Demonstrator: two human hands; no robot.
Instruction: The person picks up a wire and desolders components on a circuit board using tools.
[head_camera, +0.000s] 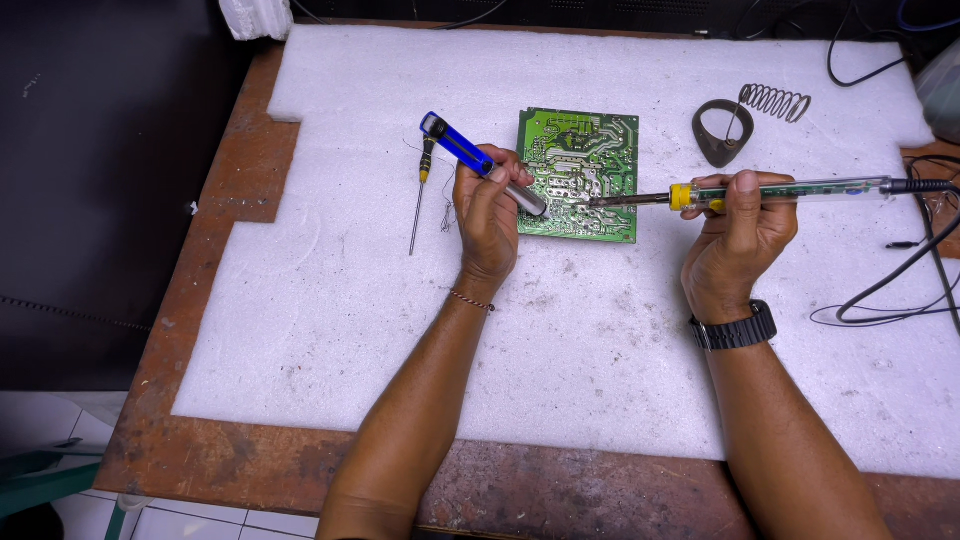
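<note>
Green fibreglass, flat and rectangular, the circuit board (578, 175) lies solder side up on a white foam sheet (560, 330) that covers the worn wooden bench (200, 300). It sits just ahead of both hands, between them: its near left corner is under the left hand's fingertips, and its right part is a little to the left of the right hand.

The left hand (487, 215) is curled in a closed fist-like grip around a blue and silver desoldering pump (480, 162), with the silver nozzle pointing down onto the board and the blue plunger end sticking up and away to the left. The right hand (740, 235) is wrapped around the clear, yellow-collared handle of a soldering iron (760, 190), and the dark metal tip reaches left to touch the board close to the pump's nozzle.

By its look the board is light and stiff but fragile; I judge it best held by its bare edges, never by the joints. The iron's tip is likely hot, so only the handle is safe to grip. The pump looks smooth, light and rigid.

A thin screwdriver (420, 200) lies just left of the left hand. Beyond the right hand sit a dark teardrop-shaped stand (722, 135) and a wire coil (775, 100).
</note>
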